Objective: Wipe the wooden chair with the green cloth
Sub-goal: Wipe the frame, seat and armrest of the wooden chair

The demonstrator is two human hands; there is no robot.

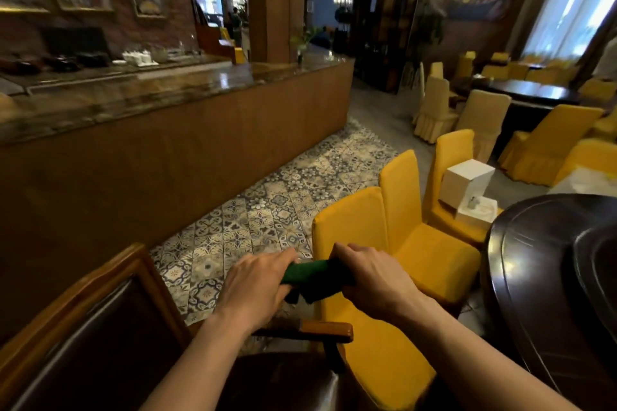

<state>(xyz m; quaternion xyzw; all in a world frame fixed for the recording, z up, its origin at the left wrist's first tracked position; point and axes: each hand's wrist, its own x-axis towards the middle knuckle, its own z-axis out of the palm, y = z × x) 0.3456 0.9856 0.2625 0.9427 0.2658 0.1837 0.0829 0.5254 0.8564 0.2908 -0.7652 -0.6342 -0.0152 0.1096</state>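
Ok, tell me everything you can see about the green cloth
The green cloth is dark green, soft fabric, bunched into a thick roll lying roughly level. The left hand grips its left end, the right hand its right end. It is held in the air above the wooden chair, with a loose fold hanging underneath.

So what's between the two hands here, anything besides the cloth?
Head view: only the green cloth, bunched and stretched from the left hand to the right hand. Both grip it above the wooden chair.
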